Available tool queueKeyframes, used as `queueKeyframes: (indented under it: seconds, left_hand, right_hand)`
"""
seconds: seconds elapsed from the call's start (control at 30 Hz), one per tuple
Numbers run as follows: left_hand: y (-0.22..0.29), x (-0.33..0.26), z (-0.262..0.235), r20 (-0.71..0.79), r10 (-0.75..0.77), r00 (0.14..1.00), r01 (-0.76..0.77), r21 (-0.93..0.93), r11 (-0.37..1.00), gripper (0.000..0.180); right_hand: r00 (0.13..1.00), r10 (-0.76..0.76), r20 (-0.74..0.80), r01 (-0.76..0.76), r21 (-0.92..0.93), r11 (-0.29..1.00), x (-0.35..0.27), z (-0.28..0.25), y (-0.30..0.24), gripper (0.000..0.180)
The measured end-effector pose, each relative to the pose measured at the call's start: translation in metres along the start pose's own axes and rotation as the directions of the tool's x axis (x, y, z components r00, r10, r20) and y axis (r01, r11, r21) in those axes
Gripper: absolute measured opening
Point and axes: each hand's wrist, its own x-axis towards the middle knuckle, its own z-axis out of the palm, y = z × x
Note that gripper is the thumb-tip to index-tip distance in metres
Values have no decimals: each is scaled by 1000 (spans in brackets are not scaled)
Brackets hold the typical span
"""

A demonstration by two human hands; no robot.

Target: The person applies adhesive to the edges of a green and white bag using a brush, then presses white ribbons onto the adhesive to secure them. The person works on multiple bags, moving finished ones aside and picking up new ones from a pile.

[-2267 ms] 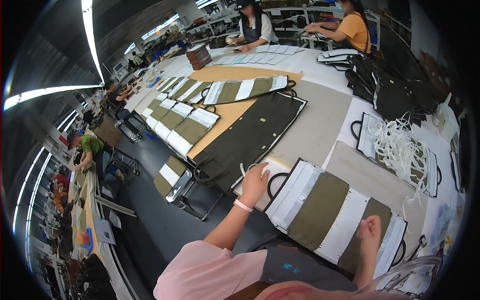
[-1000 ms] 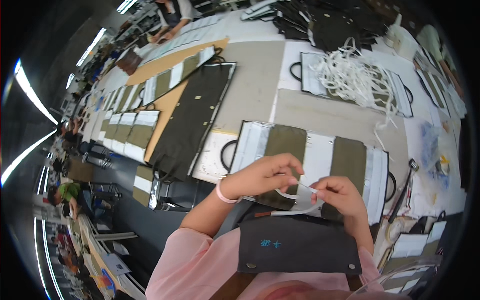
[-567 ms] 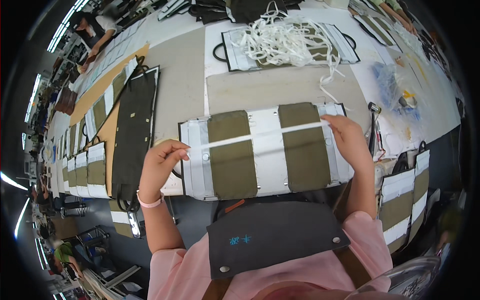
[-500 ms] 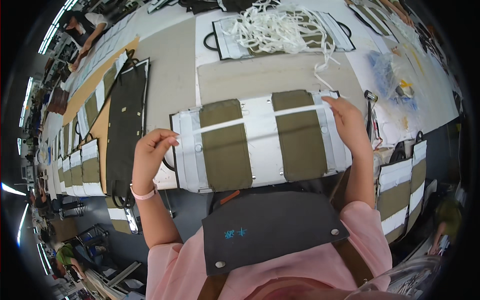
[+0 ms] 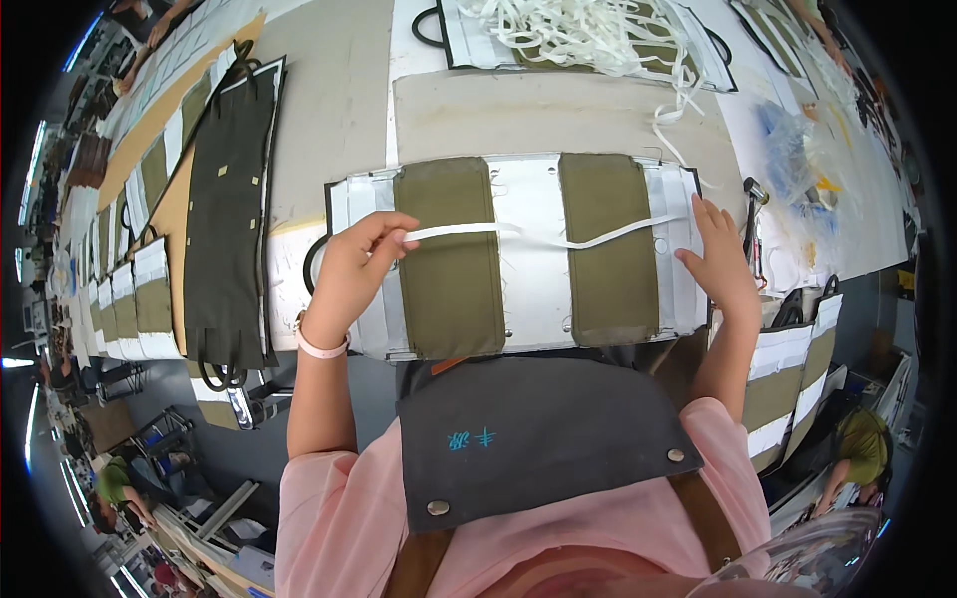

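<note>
A flat fabric bag panel (image 5: 528,269), white with two olive green pockets, lies across the near table edge in front of me. A narrow white ribbon (image 5: 608,237) runs across it, slack and wavy on its right part. My left hand (image 5: 364,261), wearing a pink wristband, pinches the ribbon's left end between thumb and fingers over the left pocket. At the panel's right end, my right hand (image 5: 720,261) rests with thumb and fingers apart. The ribbon's right end lies close to its thumb, not gripped. A black loop handle (image 5: 312,264) shows behind my left wrist.
A tangled heap of white ribbons (image 5: 588,35) lies on another panel at the back. Dark folded bags (image 5: 231,209) are at the left, clear plastic bags (image 5: 797,189) at the right. A hammer (image 5: 755,194) lies right of my hand; more panels (image 5: 783,369) hang beside me.
My right hand has let go of the ribbon and its fingers have spread. My left hand has moved right with its end, and the taut ribbon has gone slack. The view has shifted slightly.
</note>
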Motion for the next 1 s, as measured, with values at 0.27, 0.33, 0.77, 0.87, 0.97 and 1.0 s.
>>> queueKeyframes:
  seconds: [0.27, 0.33, 0.77, 0.87, 0.97, 1.0]
  left_hand:
    - [37, -20, 29, 163, 123, 979, -117, -46, 992, 15]
    - [41, -28, 26, 101, 131, 986, -129, -20, 991, 14]
    - [-75, -94, -73, -584, 372, 722, 132, 644, 753, 40]
    - [-68, -82, -62, -420, 13, 907, 146, 343, 928, 47]
    - [-69, -52, -49, -342, 106, 934, 55, 431, 901, 44]
    - [-72, -42, -45, -343, 143, 928, 14, 417, 909, 43]
  right_hand:
    - [766, -641, -42, 456, 738, 497, 12, -10, -171, 23]
    - [728, -633, 264, 194, 806, 560, 4, -11, -188, 20]
    - [721, -594, -356, 316, 932, -175, -20, -95, -1, 18]
    - [518, -645, -561, 194, 812, -551, -13, -119, 12, 25]
    - [895, -369, -249, 176, 960, -219, -26, -107, -23, 11]
    - [909, -414, -54, 8, 993, -114, -19, -101, -40, 9]
